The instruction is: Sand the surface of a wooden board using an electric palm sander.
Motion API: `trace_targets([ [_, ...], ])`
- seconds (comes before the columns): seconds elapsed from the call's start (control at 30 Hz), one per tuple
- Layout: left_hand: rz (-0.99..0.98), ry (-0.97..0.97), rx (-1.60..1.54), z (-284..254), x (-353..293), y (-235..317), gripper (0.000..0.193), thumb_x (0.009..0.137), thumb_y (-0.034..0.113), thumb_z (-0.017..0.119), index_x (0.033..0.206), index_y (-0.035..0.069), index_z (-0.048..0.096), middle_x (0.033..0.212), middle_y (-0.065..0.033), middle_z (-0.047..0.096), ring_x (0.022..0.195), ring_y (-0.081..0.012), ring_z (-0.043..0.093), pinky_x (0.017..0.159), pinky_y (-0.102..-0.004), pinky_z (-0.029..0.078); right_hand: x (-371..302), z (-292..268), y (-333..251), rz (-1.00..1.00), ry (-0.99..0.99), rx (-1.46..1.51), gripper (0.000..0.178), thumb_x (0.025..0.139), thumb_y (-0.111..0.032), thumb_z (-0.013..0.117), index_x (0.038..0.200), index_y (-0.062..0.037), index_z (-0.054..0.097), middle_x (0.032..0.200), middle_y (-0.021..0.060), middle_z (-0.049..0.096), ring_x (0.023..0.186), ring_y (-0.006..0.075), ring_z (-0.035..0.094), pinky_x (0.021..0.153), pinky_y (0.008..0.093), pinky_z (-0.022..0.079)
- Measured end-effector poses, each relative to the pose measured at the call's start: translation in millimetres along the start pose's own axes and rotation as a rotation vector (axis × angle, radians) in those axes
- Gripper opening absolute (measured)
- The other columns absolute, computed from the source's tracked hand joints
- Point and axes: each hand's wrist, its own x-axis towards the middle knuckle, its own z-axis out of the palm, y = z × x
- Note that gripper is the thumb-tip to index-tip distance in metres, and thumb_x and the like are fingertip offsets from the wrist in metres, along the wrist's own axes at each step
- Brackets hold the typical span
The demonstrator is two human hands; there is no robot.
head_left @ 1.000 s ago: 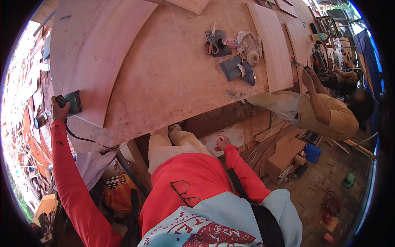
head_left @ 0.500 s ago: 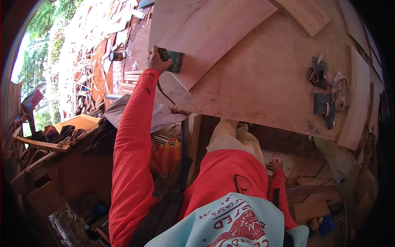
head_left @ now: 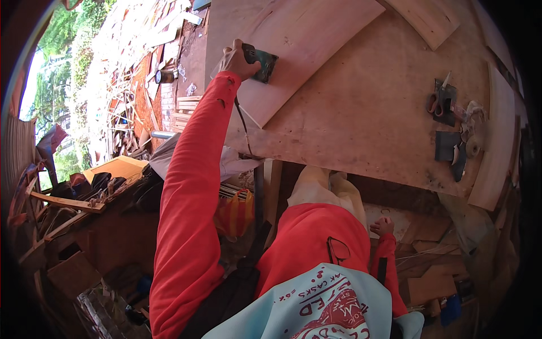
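Observation:
My left hand [head_left: 237, 61] is closed round a green electric sander [head_left: 265, 66], which rests on a pale wooden board [head_left: 307, 53] near its left edge. A dark cord [head_left: 243, 121] trails from the sander over the near edge of the worktable [head_left: 361, 133]. The board lies at a slant on the table, one corner pointing toward me. Beside my body, below table height, my right hand [head_left: 383, 226] hangs with its fingers curled in, and nothing shows in them.
Scissors [head_left: 435, 104], dark sandpaper sheets [head_left: 446, 146] and a tape roll [head_left: 473, 146] lie on the table's right. Another board [head_left: 426, 20] is at the far side, and a long plank [head_left: 497, 141] borders the right. Wood offcuts [head_left: 135, 85] litter the ground at left.
My left hand and the sander have moved right and farther away along the board. The whole view has shifted slightly. My right hand stays low at my side.

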Motion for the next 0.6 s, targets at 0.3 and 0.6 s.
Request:
trace_targets([
  [0.3, 0.085, -0.028, -0.011, -1.7, 36.5, 63.7, 0.076, 0.062, 0.035, 0.074, 0.129, 0.011, 0.046, 0.116, -0.0284, 0.054, 0.097, -0.0482, 0.065, 0.084, -0.0506, 0.054, -8.3, 18.5, -2.6, 0.010, 0.021, 0.020, 0.018, 0.094, -0.016, 0.051, 0.107, -0.0031, 0.051, 0.091, 0.0149, 0.062, 0.070, 0.0310, 0.070, 0.059, 0.0438, 0.062],
  [0.6, 0.146, -0.023, 0.040, 1.9, 73.0, 105.8, 0.086, 0.063, 0.043, 0.075, 0.136, 0.012, 0.044, 0.121, -0.0278, 0.055, 0.104, -0.0450, 0.064, 0.090, -0.0488, 0.053, -12.0, 15.8, 9.9, -0.008, 0.020, 0.098, 0.022, 0.095, -0.019, 0.052, 0.109, -0.0021, 0.051, 0.092, 0.0153, 0.061, 0.071, 0.0312, 0.069, 0.059, 0.0434, 0.062],
])
